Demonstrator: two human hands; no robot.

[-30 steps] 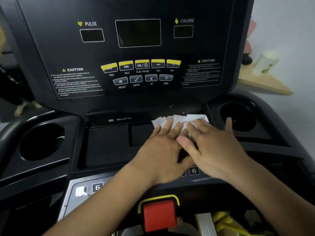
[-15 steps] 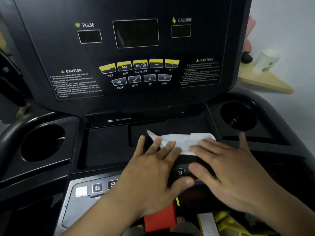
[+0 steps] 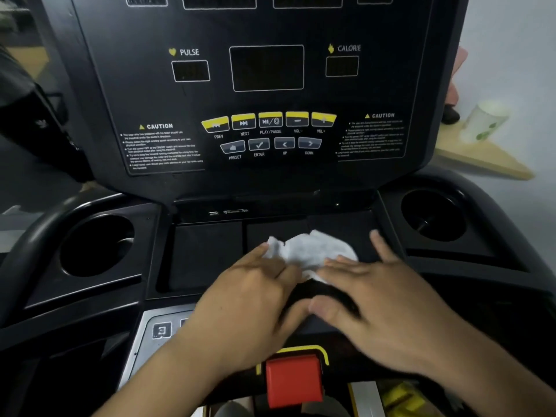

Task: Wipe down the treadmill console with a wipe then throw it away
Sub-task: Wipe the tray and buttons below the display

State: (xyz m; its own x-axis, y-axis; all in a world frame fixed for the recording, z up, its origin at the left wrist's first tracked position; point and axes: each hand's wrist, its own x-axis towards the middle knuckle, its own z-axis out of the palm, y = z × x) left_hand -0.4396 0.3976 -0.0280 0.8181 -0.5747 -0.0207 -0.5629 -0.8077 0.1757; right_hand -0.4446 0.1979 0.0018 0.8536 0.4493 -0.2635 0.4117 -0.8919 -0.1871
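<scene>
A crumpled white wipe (image 3: 313, 251) lies on the flat black tray of the treadmill console (image 3: 207, 254), below the button panel. My left hand (image 3: 249, 299) lies on the wipe's left edge, its fingertips touching it. My right hand (image 3: 382, 302) rests flat on the wipe's right side with the fingers spread and the thumb lower down. Both hands are motion-blurred. The near part of the wipe is hidden under the fingers.
Round cup holders sit at the left (image 3: 96, 245) and right (image 3: 430, 215) of the tray. A red safety key (image 3: 293, 377) sticks up just below my hands. Yellow and grey buttons (image 3: 267, 121) line the upright panel. A paper cup (image 3: 484, 121) stands on a wooden board at the right.
The wipe, pressed flat half a second ago, is now bunched up between my hands. Both hands have stayed on the tray's front part, sliding slightly with it.
</scene>
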